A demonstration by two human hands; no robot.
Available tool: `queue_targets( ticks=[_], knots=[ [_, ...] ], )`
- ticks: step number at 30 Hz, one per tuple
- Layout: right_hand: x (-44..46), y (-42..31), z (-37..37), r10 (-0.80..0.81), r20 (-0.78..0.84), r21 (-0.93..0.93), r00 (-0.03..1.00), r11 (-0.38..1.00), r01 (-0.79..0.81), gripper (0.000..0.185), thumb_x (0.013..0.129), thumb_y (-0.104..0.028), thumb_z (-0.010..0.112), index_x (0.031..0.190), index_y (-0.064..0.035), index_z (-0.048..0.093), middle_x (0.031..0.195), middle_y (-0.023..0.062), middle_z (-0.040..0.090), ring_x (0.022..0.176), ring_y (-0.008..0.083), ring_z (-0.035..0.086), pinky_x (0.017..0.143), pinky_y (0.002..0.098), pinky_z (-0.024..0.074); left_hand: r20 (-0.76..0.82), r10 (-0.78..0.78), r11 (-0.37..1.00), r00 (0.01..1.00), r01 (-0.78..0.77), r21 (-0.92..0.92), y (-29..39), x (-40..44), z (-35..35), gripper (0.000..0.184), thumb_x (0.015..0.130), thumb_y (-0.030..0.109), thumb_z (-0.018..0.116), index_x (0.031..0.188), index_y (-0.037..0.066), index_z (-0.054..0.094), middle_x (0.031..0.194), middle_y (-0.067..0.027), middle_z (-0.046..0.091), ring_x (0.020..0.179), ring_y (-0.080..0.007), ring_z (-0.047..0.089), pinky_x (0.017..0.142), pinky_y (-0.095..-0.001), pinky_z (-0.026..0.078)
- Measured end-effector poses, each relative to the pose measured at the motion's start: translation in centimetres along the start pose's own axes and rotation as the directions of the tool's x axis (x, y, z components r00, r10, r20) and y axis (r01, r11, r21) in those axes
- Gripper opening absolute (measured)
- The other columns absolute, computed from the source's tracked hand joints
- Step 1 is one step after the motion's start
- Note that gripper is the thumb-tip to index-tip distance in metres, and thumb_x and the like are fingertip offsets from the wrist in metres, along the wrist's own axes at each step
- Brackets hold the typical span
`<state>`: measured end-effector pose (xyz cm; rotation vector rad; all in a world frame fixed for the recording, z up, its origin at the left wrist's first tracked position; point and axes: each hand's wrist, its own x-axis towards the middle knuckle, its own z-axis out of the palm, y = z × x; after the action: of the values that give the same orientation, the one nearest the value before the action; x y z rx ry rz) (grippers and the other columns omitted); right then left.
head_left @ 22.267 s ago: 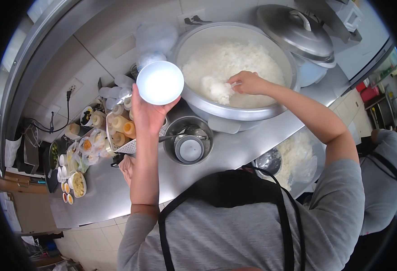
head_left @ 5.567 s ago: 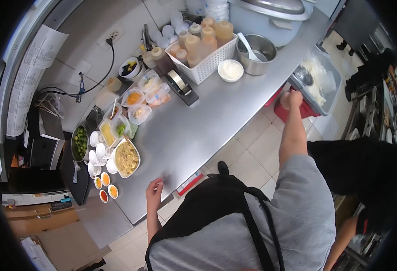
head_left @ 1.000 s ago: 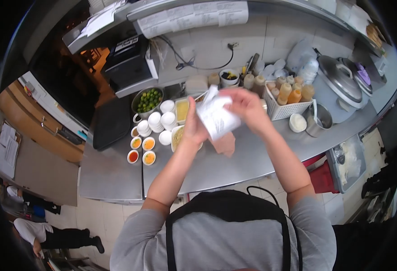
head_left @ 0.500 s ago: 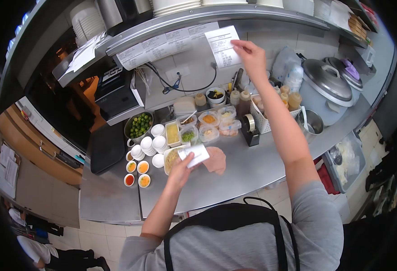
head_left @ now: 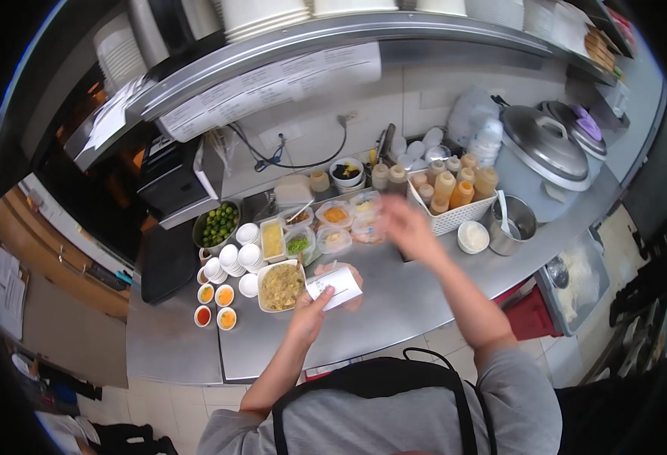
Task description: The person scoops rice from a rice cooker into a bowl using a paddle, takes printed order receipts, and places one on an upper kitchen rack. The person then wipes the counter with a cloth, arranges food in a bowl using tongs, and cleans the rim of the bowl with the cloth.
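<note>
My left hand (head_left: pixel 310 312) pinches a white paper slip (head_left: pixel 336 287) above the steel counter (head_left: pixel 394 303), just right of a square bowl of yellowish chopped food (head_left: pixel 282 286). A pink cloth-like piece (head_left: pixel 355 302) lies partly hidden under the slip. My right hand (head_left: pixel 408 227) is blurred over the counter, near small plastic tubs (head_left: pixel 334 240) and a white basket of sauce bottles (head_left: pixel 455 218); its fingers are smeared by motion. Printed paper slips (head_left: pixel 273 87) hang along the shelf rail above.
A small white bowl of rice (head_left: pixel 473 237) stands beside a steel pot with a spoon (head_left: pixel 512 224). Lidded rice cooker (head_left: pixel 544 148) is at back right. Sauce cups (head_left: pixel 226 318), stacked white cups (head_left: pixel 249 256) and a pot of green limes (head_left: pixel 218 226) stand left. A shelf (head_left: pixel 333 30) overhangs the counter.
My right hand has come down from the shelf rail, where it held a printed slip. That slip now hangs at the rail's row or is out of sight; my left hand still holds its slip.
</note>
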<state>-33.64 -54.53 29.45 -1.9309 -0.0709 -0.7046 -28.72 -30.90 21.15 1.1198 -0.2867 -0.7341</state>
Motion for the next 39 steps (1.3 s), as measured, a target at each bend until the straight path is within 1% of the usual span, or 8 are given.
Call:
queue_targets(
  ticks=[2, 5, 7, 10, 18, 20, 28, 39],
  knots=[
    [-5.4, -0.1, 1.9, 0.26, 0.292, 0.149, 0.92, 0.938, -0.312, 0.047, 0.078, -0.007, 0.062, 0.122, -0.0095, 0.046, 0.09, 0.0047, 0.059, 0.081, 0.0089, 0.057, 0.071, 0.0228, 0.0464, 0.039, 0.027, 0.997, 0.999, -0.029, 0.066, -0.9, 0.0, 0.1, 0.036, 0.085, 0.015, 0.054, 0.117, 0.001, 0.046, 0.107, -0.0085, 0.057, 0.096, -0.0182, 0.055, 0.08, -0.0332, 0.046],
    [-10.8, -1.0, 5.1, 0.266, 0.124, 0.489, 0.956, 0.822, -0.292, 0.043, 0.08, -0.001, 0.057, 0.121, -0.0075, 0.046, 0.097, 0.0064, 0.058, 0.09, 0.011, 0.055, 0.078, 0.0252, 0.0446, 0.254, -0.096, 0.906, 0.962, -0.022, 0.422, -3.5, -0.6, 0.8, 0.05, 0.08, 0.028, 0.063, 0.119, 0.004, 0.045, 0.108, -0.0067, 0.055, 0.101, -0.0197, 0.053, 0.088, -0.0342, 0.042],
    [-13.5, -1.5, 5.3, 0.329, 0.061, 0.461, 0.942, 0.828, -0.319, 0.041, 0.08, 0.0, 0.055, 0.119, -0.0071, 0.047, 0.099, 0.007, 0.058, 0.092, 0.0116, 0.055, 0.079, 0.0259, 0.044, 0.527, -0.136, 0.957, 0.839, 0.249, -0.149, -5.5, -1.2, 2.0, 0.073, 0.075, 0.05, 0.059, 0.126, 0.005, 0.036, 0.118, -0.0107, 0.048, 0.107, -0.0244, 0.049, 0.091, -0.0374, 0.04],
    [-16.9, -3.0, 5.5, 0.412, -0.062, 0.284, 0.909, 0.881, -0.379, 0.037, 0.078, 0.002, 0.054, 0.114, -0.0066, 0.051, 0.101, 0.0079, 0.059, 0.092, 0.0137, 0.055, 0.08, 0.0278, 0.0434, 0.543, -0.308, 0.744, 0.781, 0.553, -0.374, -8.6, 0.1, 0.9, 0.092, 0.067, 0.069, 0.05, 0.13, 0.005, 0.028, 0.12, -0.012, 0.045, 0.107, -0.0271, 0.049, 0.09, -0.0385, 0.041],
    [-24.5, -8.3, 10.4, 0.495, -0.103, 0.06, 0.863, 0.869, -0.491, 0.022, 0.075, -0.003, 0.056, 0.095, -0.0079, 0.062, 0.088, 0.0054, 0.062, 0.081, 0.0155, 0.057, 0.071, 0.0289, 0.0438, 0.475, -0.519, 0.76, 0.711, 0.638, -0.124, -10.4, 5.4, 0.1, 0.028, 0.086, 0.023, 0.053, 0.106, 0.003, 0.051, 0.091, -0.008, 0.059, 0.084, -0.0199, 0.059, 0.072, -0.0321, 0.049],
    [-26.7, -10.6, 10.5, 0.403, -0.433, -0.011, 0.807, 0.892, -0.451, 0.017, 0.077, -0.009, 0.058, 0.093, -0.0078, 0.063, 0.087, 0.0041, 0.061, 0.08, 0.0126, 0.056, 0.069, 0.0281, 0.0438, 0.455, -0.421, 0.884, 0.785, 0.467, 0.011, -8.2, 3.3, 2.7, 0.025, 0.084, 0.017, 0.056, 0.104, 0.002, 0.051, 0.089, -0.0074, 0.06, 0.082, -0.0184, 0.059, 0.069, -0.03, 0.049],
    [-38.3, -18.3, 8.5, 0.194, -0.964, -0.002, 0.181, 0.676, -0.737, 0.018, 0.075, -0.02, 0.065, 0.073, -0.0033, 0.059, 0.066, -0.0013, 0.055, 0.063, 0.0054, 0.048, 0.054, 0.0201, 0.0366, 0.842, -0.533, 0.844, -0.076, -0.118, 0.524, -9.9, -12.6, 14.4, 0.029, 0.078, 0.015, 0.063, 0.101, -0.001, 0.057, 0.093, -0.0073, 0.061, 0.08, -0.0153, 0.059, 0.07, -0.0288, 0.049],
    [-59.9, -32.5, 8.4, -0.192, -0.936, 0.074, -0.296, 0.715, -0.695, 0.024, 0.073, -0.018, 0.066, 0.062, -0.0004, 0.053, 0.066, 0.0018, 0.053, 0.062, 0.0071, 0.045, 0.055, 0.0226, 0.0337, 0.802, -0.389, 0.905, -0.453, -0.024, 0.425, -18.2, -36.8, 30.1, 0.025, 0.085, 0.015, 0.055, 0.1, -0.004, 0.057, 0.09, -0.0063, 0.062, 0.077, -0.0099, 0.057, 0.07, -0.0242, 0.045]
  ],
)
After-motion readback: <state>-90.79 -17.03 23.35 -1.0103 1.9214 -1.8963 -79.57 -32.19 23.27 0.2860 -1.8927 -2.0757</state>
